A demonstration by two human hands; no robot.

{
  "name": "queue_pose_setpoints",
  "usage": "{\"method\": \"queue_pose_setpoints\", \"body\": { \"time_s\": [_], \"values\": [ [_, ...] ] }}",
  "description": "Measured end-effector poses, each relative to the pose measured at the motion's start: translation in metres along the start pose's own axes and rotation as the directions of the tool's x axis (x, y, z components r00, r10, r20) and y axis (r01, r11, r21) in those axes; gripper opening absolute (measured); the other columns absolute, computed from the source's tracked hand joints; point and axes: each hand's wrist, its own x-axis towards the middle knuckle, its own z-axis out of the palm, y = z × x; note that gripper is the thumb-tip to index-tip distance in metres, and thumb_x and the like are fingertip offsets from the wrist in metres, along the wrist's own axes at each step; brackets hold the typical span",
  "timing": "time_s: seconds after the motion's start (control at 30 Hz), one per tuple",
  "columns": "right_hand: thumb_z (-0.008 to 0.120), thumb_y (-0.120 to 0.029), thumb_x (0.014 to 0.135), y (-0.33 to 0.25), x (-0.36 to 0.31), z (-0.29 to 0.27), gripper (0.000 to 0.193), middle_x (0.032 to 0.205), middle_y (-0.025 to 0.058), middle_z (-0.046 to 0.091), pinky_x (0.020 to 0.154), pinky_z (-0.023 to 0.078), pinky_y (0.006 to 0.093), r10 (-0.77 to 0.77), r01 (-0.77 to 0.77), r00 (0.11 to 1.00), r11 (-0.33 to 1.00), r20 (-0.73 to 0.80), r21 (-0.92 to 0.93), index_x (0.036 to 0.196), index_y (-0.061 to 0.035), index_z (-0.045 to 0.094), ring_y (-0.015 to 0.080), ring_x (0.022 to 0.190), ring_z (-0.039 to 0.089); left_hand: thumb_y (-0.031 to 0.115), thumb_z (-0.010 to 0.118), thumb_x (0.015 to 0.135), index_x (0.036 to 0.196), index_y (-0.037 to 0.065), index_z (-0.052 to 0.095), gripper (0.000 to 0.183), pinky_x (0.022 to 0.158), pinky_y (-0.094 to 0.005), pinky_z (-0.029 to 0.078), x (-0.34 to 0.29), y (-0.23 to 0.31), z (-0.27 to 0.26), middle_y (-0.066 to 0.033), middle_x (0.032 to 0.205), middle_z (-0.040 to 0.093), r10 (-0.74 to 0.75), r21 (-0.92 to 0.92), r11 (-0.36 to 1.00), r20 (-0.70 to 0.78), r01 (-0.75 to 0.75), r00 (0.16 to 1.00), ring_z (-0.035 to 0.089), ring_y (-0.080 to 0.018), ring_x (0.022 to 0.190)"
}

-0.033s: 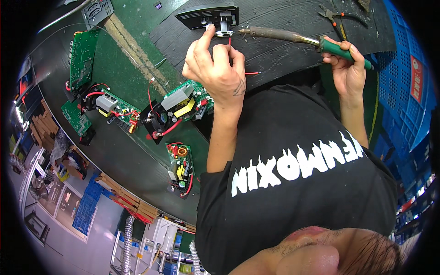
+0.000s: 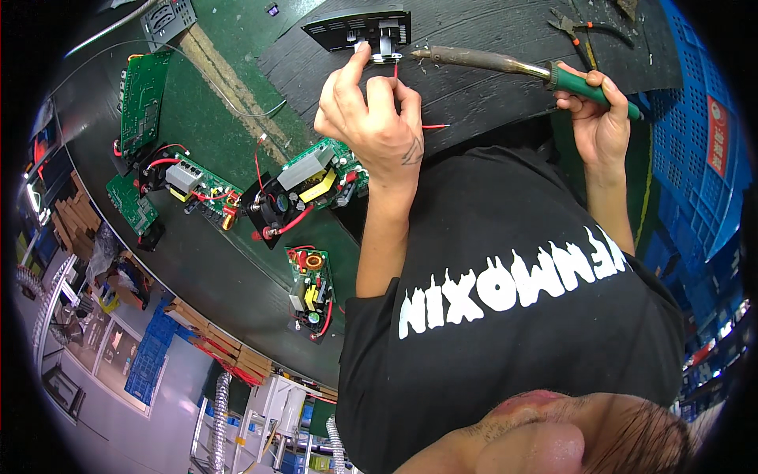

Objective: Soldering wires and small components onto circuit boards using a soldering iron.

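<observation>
One soldering iron (image 2: 513, 65) in R hand (image 2: 602, 130), curled snug, tip just beside blk panel (image 2: 367, 24) on table (image 2: 489, 93). L hand (image 2: 375, 122) half-curled, fingertip at panel; can't tell if gripping. No chg vs last look: work's at same spot.

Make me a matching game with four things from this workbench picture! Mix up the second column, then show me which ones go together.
Things:
1. soldering iron
2. pliers
3. black slotted panel
4. crate

Clues:
A. at the fingertips of the left hand
B. blue, full of small holes, near the right edge of the picture
C. has orange bands
D. held by its green handle in the right hand

Pairs: 1-D, 2-C, 3-A, 4-B
</observation>
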Motion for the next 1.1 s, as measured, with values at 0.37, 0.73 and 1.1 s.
{"method": "queue_pose_setpoints", "body": {
  "time_s": [0.37,0.73,1.1],
  "values": [
    [0.044,-0.024,0.089,0.0,-0.001,0.001,0.025,0.113,0.0286,0.054,0.073,0.053,0.0331,0.009,-0.009,1.0,1.0,0.007,-0.003,0.088,-0.0028,0.056,0.0276,0.078,0.062,0.004,0.064,0.058,0.064,0.007,0.051,0.014,0.084,-0.0369,0.028,0.0,0.0,-0.001,-0.0043,0.113,0.055,0.001,0.005,1.0,-0.005,-0.001,1.0,0.049,-0.0247,0.099],
    [0.045,-0.024,0.089,-0.001,0.0,-0.001,0.024,0.114,0.0286,0.053,0.073,0.053,0.033,-0.005,0.004,1.0,1.0,0.016,0.028,0.088,-0.003,0.057,0.0269,0.078,0.062,0.005,0.062,0.064,0.077,0.007,0.06,0.014,0.085,-0.0353,0.028,0.005,-0.003,-0.017,-0.0045,0.116,0.056,0.03,-0.033,0.999,0.123,-0.026,0.992,0.051,-0.0217,0.1],
    [0.046,-0.024,0.088,-0.005,-0.001,-0.009,0.024,0.113,0.0281,0.054,0.074,0.053,0.0328,-0.019,0.021,0.999,0.999,-0.043,0.047,0.088,-0.0026,0.058,0.0269,0.078,0.062,0.003,0.072,0.06,0.093,0.006,0.064,0.033,0.078,-0.0331,0.044,0.018,-0.014,-0.073,-0.007,0.09,0.061,0.251,-0.307,0.945,0.448,-0.115,0.858,0.057,-0.0245,0.089]
  ]
}}
